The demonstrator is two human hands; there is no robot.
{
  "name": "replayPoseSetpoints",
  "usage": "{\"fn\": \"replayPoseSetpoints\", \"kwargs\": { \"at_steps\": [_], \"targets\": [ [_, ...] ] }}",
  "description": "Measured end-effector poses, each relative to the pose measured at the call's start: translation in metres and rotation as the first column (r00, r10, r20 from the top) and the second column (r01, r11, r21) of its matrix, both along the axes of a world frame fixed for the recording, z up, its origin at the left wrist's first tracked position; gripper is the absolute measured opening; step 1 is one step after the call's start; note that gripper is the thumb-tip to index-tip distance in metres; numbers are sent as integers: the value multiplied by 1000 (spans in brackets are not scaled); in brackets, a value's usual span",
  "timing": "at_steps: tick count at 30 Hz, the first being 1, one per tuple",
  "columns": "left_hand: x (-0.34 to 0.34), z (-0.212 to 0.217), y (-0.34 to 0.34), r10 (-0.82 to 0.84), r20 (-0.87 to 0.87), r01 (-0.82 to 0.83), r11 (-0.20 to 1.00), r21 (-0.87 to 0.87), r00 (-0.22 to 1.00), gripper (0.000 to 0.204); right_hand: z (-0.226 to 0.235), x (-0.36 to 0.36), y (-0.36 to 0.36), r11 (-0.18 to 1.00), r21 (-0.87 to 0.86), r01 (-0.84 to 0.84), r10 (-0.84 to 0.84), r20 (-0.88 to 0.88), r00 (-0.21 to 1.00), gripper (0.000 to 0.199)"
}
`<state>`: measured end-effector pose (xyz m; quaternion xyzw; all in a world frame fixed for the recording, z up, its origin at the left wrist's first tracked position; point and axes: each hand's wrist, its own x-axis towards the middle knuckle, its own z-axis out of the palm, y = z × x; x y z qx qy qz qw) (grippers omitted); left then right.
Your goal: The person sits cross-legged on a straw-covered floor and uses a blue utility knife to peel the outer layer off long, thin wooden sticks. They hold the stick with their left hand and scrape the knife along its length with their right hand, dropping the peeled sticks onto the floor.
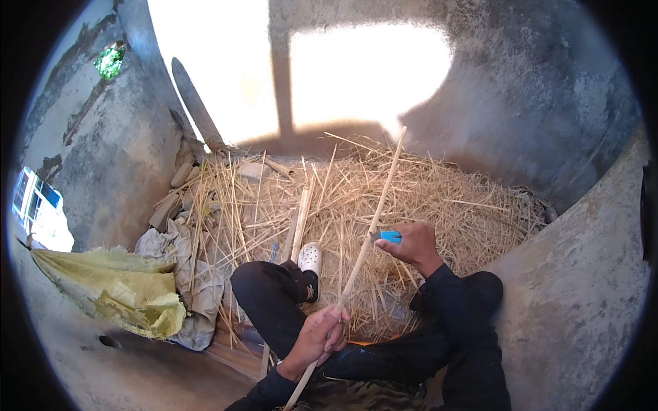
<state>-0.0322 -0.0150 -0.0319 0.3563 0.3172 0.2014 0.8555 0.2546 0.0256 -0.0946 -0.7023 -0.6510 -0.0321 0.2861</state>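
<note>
A long, pale bamboo-like stick (pixel 385 192) slants from my lap up and away to the right, across the straw. Low in the head view, my left hand (pixel 318 340) is wrapped round its lower part. My right hand (pixel 415 242) grips a blue-handled knife (pixel 389 236), higher up along the stick and to its right. The knife's short dark blade meets the stick's side, or comes very close to it. Much of the handle is hidden in my fist.
Loose straw (pixel 439 198) covers the floor around my bent legs and a white clog (pixel 310 258). Several pale strips (pixel 301 219) lie beyond the clog. A yellow-green sack (pixel 116 288) hangs at left. Concrete walls (pixel 534 82) close in, with bright sunlight at the back.
</note>
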Motion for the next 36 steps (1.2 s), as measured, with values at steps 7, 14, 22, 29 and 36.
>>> {"fn": "replayPoseSetpoints", "kwargs": {
  "at_steps": [7, 14, 22, 29, 36],
  "targets": [
    [-8, 4, -14, -46, -15, 45, 999, -17, 999, 27, 4, 36, 17, 968, -90, 236, -242, -57, 969, 72],
    [-22, 8, -28, -128, -15, 127, 991, -47, 992, 28, 7, 85, 31, 925, -71, 372, -377, -87, 922, 80],
    [-45, 6, -38, -183, -80, 189, 979, 72, 980, 31, 7, 202, 37, 789, -130, 600, -609, -290, 738, 85],
    [-14, 1, 5, 10, -186, 47, 953, 299, 982, 37, 40, -7, 4, 981, -111, -161, 142, -163, 976, 75],
    [2, 12, 12, 15, -176, 35, 960, 279, 984, 33, 36, -27, -12, 985, -53, -166, 163, -64, 985, 67]
  ]
}}
